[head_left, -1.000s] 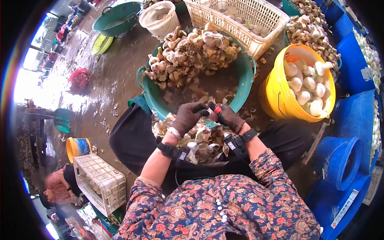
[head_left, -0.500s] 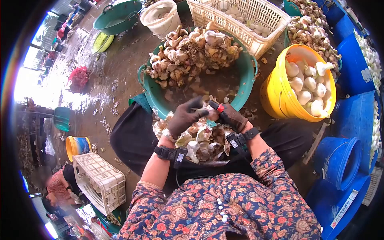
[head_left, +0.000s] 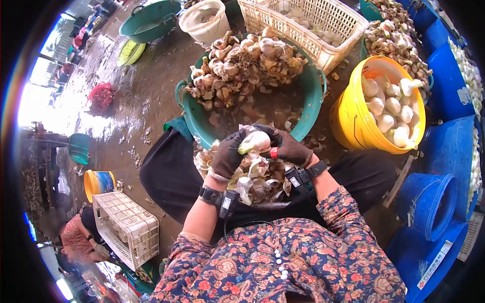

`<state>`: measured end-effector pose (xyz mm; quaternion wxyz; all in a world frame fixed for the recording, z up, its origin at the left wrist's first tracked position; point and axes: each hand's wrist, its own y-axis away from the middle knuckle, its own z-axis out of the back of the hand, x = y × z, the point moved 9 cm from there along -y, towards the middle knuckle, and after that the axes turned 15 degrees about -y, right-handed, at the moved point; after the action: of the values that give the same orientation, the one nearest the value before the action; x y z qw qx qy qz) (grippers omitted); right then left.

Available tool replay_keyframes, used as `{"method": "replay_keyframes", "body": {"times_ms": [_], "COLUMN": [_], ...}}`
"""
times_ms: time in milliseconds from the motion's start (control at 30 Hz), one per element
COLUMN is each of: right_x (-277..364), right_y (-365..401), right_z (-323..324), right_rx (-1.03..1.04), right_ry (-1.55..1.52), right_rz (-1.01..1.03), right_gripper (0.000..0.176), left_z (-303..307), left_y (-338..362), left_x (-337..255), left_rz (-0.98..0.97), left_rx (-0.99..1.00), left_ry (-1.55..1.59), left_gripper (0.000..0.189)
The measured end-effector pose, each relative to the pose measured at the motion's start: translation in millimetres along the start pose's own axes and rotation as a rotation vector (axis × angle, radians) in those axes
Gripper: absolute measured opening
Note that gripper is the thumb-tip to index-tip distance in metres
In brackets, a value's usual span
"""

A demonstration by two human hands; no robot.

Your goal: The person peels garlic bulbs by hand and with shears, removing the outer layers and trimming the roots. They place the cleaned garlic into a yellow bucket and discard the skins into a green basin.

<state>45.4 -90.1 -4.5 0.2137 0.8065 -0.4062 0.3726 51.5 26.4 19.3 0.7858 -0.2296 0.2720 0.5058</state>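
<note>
A whitish garlic bulb [head_left: 256, 142] is held between my two gloved hands, its stem pointing down to the left. My left hand [head_left: 228, 154] wraps round its left side. My right hand [head_left: 290, 148], with a red band on a finger, grips it from the right; some fingertips are hidden behind the bulb. Below lies a heap of loose garlic skins [head_left: 260, 177] in my lap. Just beyond my hands stands a green tub [head_left: 311, 108] with a pile of unpeeled garlic [head_left: 237, 68]. To the right, a yellow bucket [head_left: 346, 121] holds clean white bulbs.
A cream crate [head_left: 331, 55] and a white bucket [head_left: 204, 25] stand behind the tub. Blue containers [head_left: 427, 202] line the right side. At lower left are another crate [head_left: 126, 227], a small yellow bucket [head_left: 98, 184] and a co-worker [head_left: 81, 235].
My left hand has closed round the bulb, and the bulb now shows whiter and turned with its stem to the left. My right hand has shifted slightly. The co-worker's arm has moved.
</note>
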Motion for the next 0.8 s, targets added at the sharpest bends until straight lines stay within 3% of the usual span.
{"method": "replay_keyframes", "body": {"times_ms": [67,133,200,233,267,300,333,400,467,567,667,700,733,800], "right_x": [-6,37,30,28,25,38,38,-7,-8,-28,-14,-9,-3,16], "right_y": [-1,9,9,10,8,12,13,18,18,21,25,32,33,41], "right_z": [-1,-26,-27,-21,-13,-12,-9,53,70,92,82,87,87,90], "right_rx": [-0.066,-0.221,-0.197,-0.223,-0.246,-0.321,-0.323,-0.655,-0.748,-0.809,-0.764,-0.848,-0.847,-0.905], "right_ry": [-0.015,1.281,1.317,1.190,1.064,0.976,0.973,-0.152,-0.162,-0.538,-0.474,-0.365,-0.365,-0.052], "right_rz": [0.035,0.426,0.476,0.447,0.420,0.596,0.599,0.116,0.105,0.165,0.121,0.064,0.066,0.073], "right_gripper": [0.064,0.066,0.059,0.051,0.043,0.025,0.025,0.010,0.015,0.021,0.025,0.029,0.029,0.029], "left_z": [7,3,-19,-6,-8,-15,-26,-20,-10,-20,-51,-68,-82,-80], "left_y": [2,-1,5,0,0,3,9,14,19,32,57,73,85,86], "left_x": [-2,7,36,20,22,37,47,36,12,-25,-21,-9,5,9], "left_rz": [0.030,0.064,0.385,0.124,0.120,0.304,0.487,0.452,0.384,0.196,0.012,-0.041,0.035,0.049], "left_rx": [-0.062,-0.068,0.071,-0.059,-0.059,-0.057,-0.049,-0.007,0.071,0.323,0.546,0.628,0.770,0.837], "left_ry": [-0.053,0.019,0.444,0.092,0.091,0.509,0.925,0.827,0.635,0.430,0.038,-0.026,-0.221,-0.445], "left_gripper": [0.025,0.027,0.026,0.027,0.027,0.029,0.030,0.027,0.019,0.015,0.015,0.019,0.025,0.031]}}
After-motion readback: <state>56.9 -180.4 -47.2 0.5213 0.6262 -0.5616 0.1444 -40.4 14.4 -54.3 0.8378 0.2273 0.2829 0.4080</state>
